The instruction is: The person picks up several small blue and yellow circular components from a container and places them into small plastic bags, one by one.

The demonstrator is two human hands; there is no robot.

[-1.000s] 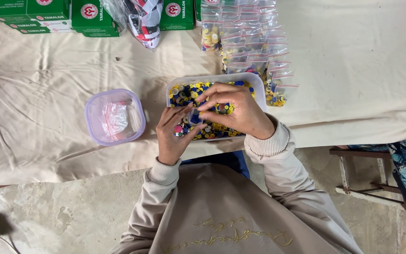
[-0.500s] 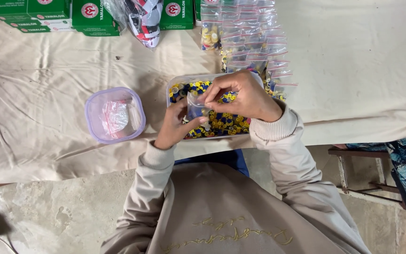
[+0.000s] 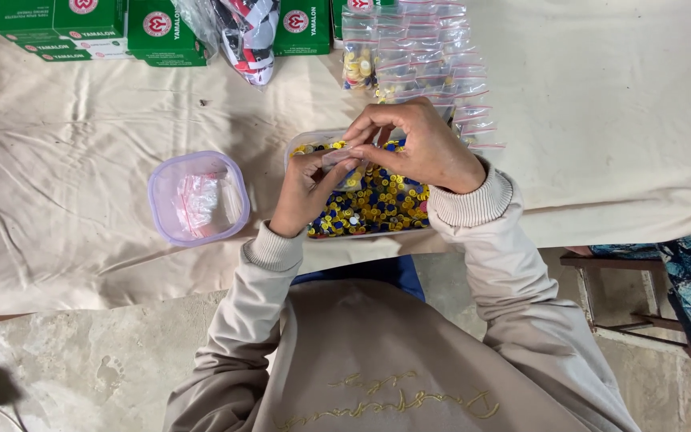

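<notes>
The table (image 3: pixel 601 120), draped in a cream cloth, runs the full width of the view, and its near edge falls just below the tray of buttons (image 3: pixel 377 204), so the tray sits almost at the brink with little cloth between it and the drop to the concrete floor (image 3: pixel 81 360). To the left of the tray a stretch of bare cloth separates it from a square clear tub with a lilac rim (image 3: pixel 198 198), which holds a few small bags with pink strips; further left the cloth is open and wrinkled. To the right of the tray the cloth lies wide and free as far as the frame edge. Behind the tray the room is tighter: a heap of small clear zip bags (image 3: pixel 425 56) begins just beyond its far rim, and green boxes (image 3: pixel 81 28) line the far edge beside a plastic-wrapped red, black and white bundle (image 3: pixel 245 36). Both hands meet above the tray's far half. The left hand (image 3: pixel 305 188) rises from below with its fingers (image 3: pixel 337 164) pinched shut on the lower end of a small clear bag (image 3: pixel 345 154). The right hand (image 3: pixel 421 144) arches over from the right, its fingers (image 3: pixel 361 132) closed on the same bag's upper edge. The bag thus sits between the two sets of fingertips, held clear of the yellow, blue and white buttons underneath, slightly left of the tray's middle.
</notes>
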